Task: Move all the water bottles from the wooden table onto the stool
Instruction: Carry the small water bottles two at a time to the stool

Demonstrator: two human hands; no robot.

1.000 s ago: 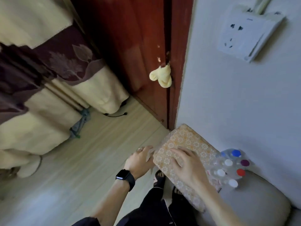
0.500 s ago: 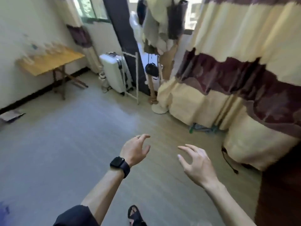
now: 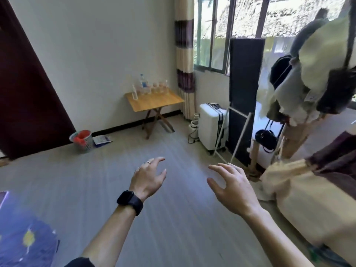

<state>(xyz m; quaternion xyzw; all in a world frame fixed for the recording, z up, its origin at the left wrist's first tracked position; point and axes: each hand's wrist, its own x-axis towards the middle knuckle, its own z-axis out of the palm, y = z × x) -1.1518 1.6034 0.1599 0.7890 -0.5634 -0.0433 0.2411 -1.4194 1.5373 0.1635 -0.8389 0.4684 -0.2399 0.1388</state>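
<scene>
Facing the counter [image 3: 159, 102] across the room, both hands empty.
Left hand [image 3: 149, 178] and right hand [image 3: 231, 187] are raised side by side, fingers spread and slightly bent, holding nothing. Water bottles [image 3: 150, 87] stand in a row along the counter's back edge, by the wall [image 3: 96, 54], well apart from the hands; the count is unclear at this range. Stool is not in view. Recommended: cross the floor [image 3: 115, 170], keep wide of the white suitcase [image 3: 212, 126] on the right, grip one bottle round its middle in each hand, and carry them upright.
</scene>
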